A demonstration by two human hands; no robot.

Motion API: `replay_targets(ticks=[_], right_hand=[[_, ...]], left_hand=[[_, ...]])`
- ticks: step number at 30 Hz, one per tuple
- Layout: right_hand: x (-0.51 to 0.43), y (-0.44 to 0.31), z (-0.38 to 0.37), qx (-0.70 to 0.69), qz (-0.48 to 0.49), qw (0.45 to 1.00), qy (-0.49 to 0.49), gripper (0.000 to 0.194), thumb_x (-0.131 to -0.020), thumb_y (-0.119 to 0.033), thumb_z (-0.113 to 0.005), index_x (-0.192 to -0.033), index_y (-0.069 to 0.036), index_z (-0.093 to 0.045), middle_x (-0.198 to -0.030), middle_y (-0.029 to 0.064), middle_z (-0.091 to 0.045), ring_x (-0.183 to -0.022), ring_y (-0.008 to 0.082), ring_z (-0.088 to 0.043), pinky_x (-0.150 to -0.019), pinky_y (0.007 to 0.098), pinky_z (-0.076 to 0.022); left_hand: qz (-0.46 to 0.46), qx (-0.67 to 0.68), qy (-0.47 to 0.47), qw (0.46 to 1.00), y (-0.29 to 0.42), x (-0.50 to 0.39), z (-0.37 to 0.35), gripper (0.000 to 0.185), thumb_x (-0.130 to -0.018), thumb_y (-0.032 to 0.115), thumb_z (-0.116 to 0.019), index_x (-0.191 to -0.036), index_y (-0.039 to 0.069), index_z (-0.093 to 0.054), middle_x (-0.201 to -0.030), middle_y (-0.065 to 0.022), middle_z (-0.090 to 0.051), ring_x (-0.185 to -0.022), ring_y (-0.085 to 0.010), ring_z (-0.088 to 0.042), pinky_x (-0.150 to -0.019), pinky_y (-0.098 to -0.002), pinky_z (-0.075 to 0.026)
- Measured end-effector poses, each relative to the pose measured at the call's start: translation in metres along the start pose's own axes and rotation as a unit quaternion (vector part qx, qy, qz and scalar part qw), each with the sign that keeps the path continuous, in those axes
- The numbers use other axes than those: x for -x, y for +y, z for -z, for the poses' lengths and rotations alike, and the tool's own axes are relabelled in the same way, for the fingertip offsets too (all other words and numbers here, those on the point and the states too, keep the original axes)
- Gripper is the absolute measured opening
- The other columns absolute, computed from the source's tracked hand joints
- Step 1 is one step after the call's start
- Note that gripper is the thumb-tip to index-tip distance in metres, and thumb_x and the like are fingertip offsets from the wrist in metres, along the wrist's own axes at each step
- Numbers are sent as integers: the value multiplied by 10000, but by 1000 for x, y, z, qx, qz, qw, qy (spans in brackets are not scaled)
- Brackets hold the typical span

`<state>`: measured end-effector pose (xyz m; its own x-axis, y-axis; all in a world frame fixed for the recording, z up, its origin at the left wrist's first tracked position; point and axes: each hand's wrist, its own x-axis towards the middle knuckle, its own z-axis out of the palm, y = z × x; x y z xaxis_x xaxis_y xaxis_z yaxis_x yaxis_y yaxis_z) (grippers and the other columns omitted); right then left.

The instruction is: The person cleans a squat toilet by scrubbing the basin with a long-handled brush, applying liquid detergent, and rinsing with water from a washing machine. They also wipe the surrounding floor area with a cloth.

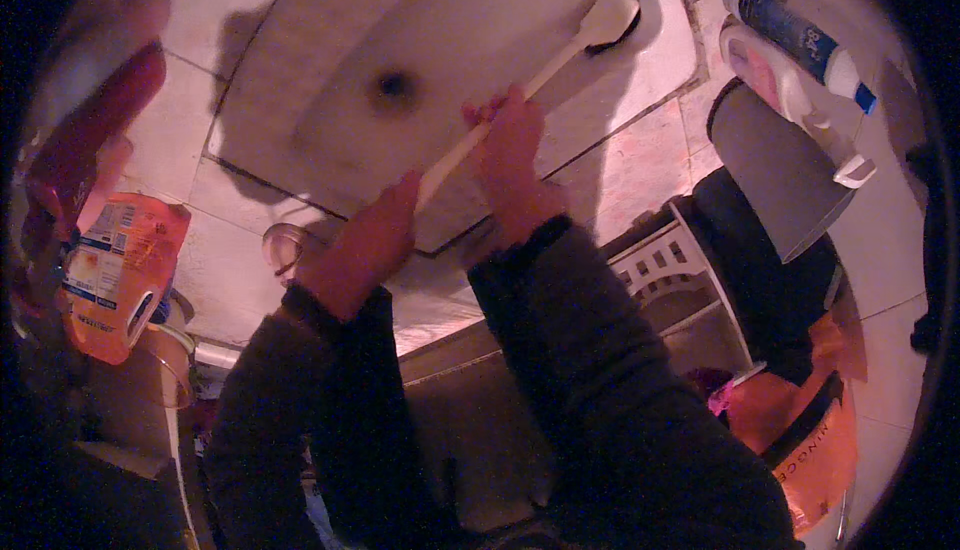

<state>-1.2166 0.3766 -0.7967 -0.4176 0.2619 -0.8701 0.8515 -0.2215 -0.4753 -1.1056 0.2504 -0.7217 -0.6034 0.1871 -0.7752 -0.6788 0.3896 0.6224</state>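
Both my hands grip one long pale handle (551, 70) that runs diagonally up to the right. My left hand (364, 250) is closed around its lower end, and my right hand (514, 149) holds it farther up. The handle leads to a pale, wide head (611, 19) at the far right end of a squat toilet basin (450, 32) set in the tiled floor. What the head touches is too blurred to tell. A dark round spot, like a drain hole (395, 85), shows in the basin left of the handle.
An orange plastic jug (124, 272) stands at left, near a clear round rim. On the right lie a blue bottle (787, 29), a pale bottle (757, 74) and a grey bin (776, 167). A white slotted basket (660, 261) and an orange bag (814, 445) are nearer me.
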Motion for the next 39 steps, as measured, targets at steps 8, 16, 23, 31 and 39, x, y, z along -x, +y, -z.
replay_targets(ticks=[8,16,23,31,39], right_hand=[[67,33,-6,-34,-84,994,64,166,-864,-214,-424,-750,-102,-378,-598,12,-368,-485,138,-388,-519,326,-466],[-7,-31,19,157,77,985,-6,133,-874,-218,-433,-819,-116,-367,-582,9,-375,-482,124,-396,-429,299,-406],[-47,-54,107,403,136,904,-41,190,-867,-150,-395,-1009,-23,-397,-782,120,-485,-635,247,-495,-576,361,-444],[-44,-157,120,649,203,728,-88,185,-867,-245,-425,-991,-110,-454,-574,-12,-402,-391,99,-364,-310,238,-319],[30,-74,38,185,83,978,-39,82,-846,-151,-473,-858,-131,-395,-591,-10,-366,-436,94,-377,-355,234,-329]], left_hand=[[61,11,-50,997,6,50,8,426,-755,15,-443,-1171,41,-350,-975,-266,-524,-877,-431,-526,-717,-464,-445],[-39,74,-28,996,10,-13,-47,471,-721,0,-487,-1170,2,-344,-1034,-298,-500,-983,-435,-484,-819,-456,-412],[-138,173,133,966,102,-13,-110,638,-757,146,-584,-1271,-41,-256,-1198,-270,-407,-1136,-369,-395,-932,-417,-332],[-96,272,30,957,137,38,-56,596,-756,213,-609,-1241,6,-330,-1140,-214,-471,-899,-304,-555,-787,-369,-458],[96,491,179,847,147,162,6,396,-824,96,-499,-1195,19,-387,-1000,-113,-533,-810,-168,-551,-732,-297,-467]])
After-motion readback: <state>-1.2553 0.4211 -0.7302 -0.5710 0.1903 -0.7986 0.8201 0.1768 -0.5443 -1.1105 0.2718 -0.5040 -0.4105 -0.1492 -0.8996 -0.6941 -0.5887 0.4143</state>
